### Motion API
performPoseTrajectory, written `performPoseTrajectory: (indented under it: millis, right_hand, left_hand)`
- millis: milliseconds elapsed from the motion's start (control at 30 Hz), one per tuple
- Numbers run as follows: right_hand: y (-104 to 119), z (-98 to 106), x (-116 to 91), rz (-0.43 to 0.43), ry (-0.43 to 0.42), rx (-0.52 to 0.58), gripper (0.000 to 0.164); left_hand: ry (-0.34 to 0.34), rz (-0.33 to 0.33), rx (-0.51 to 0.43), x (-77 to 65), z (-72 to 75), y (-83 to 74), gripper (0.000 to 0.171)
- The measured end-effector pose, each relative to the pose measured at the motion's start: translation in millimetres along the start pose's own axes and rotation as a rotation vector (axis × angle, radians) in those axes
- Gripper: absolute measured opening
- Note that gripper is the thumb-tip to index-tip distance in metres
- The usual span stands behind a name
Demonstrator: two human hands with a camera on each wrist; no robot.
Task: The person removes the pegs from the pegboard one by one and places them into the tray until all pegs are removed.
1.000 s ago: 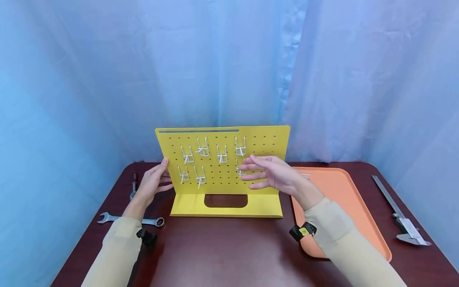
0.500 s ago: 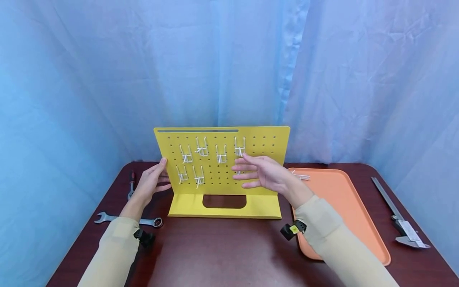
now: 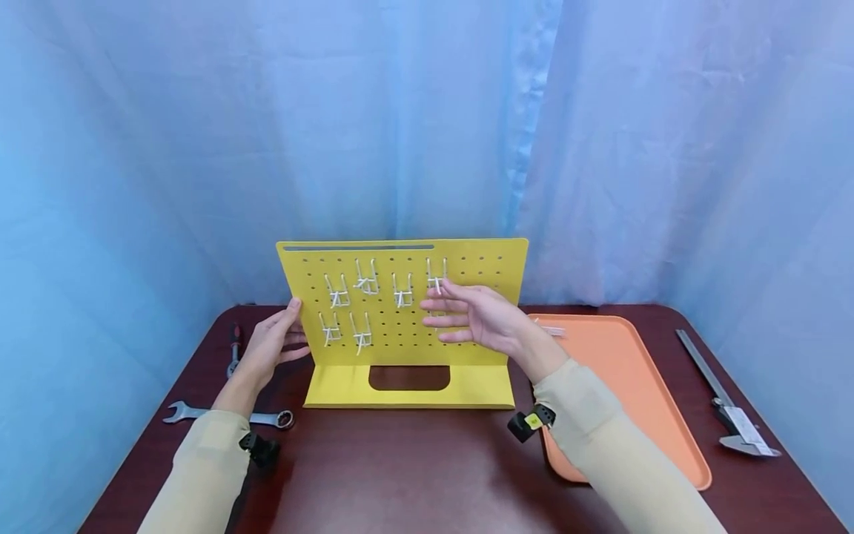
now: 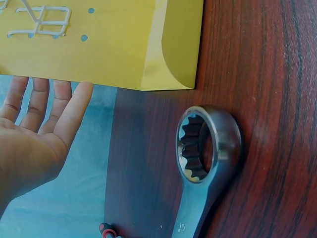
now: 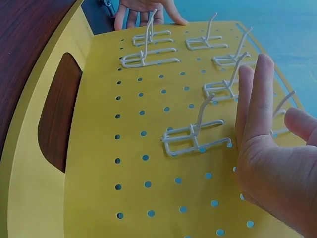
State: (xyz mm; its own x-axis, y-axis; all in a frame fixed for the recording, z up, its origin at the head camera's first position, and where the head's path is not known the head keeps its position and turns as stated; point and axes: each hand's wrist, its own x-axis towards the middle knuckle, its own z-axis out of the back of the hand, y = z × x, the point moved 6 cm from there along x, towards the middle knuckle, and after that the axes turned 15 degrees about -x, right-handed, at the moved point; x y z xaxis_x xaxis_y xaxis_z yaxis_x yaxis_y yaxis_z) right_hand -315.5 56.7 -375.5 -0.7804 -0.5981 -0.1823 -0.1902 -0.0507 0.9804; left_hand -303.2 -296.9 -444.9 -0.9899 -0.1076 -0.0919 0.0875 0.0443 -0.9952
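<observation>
A yellow pegboard (image 3: 410, 386) stands upright on its base, with several white wire hooks (image 3: 402, 297) in its holes. My left hand (image 3: 265, 347) is at the board's left edge, thumb tip on the edge and straight fingers reaching behind it, their tips hidden in the left wrist view. In front of the board's right half is my right hand (image 3: 490, 319), fingers extended and apart, holding nothing. It partly covers two hooks in the head view. From the right wrist, a lower hook (image 5: 193, 139) shows just beside the extended fingers.
An orange tray (image 3: 634, 386) at right bears white wire pieces (image 3: 552, 331) at its far left corner. Beyond it lies a caliper (image 3: 734, 415). At left are a combination wrench (image 4: 208, 148) and a red-and-black handled tool (image 3: 235, 345). Pale curtains (image 3: 400, 119) hang behind.
My right hand has shifted a little left across the front of the board, uncovering the wire pieces on the tray. My left hand stays at the edge; the whole head view has drifted slightly.
</observation>
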Motion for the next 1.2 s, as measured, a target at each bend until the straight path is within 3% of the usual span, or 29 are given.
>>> performPoseTrajectory:
  millis: [233,533,733,933,1200]
  right_hand:
    - [2.2,0.8,5.9,-0.002,0.009,0.011,0.055]
    - [6.1,8.8,-1.6,0.007,-0.015,-0.026,0.053]
    - [4.5,3.6,-5.1,0.01,-0.001,-0.048,0.055]
    - [7.0,8.2,-3.2,0.018,-0.02,-0.044,0.053]
    - [5.1,15.9,-8.8,0.007,-0.037,-0.042,0.053]
  left_hand:
    - [-0.008,0.002,-0.004,2.0,2.3,3.5,0.079]
    - [0.01,-0.02,-0.003,6.0,-11.6,2.3,0.079]
    - [0.003,0.0,0.025,-0.2,-6.4,1.4,0.081]
    - [0.014,-0.021,0.012,1.8,-7.6,-1.4,0.079]
    - [0.015,0.003,-0.016,7.5,-17.4,8.3,0.08]
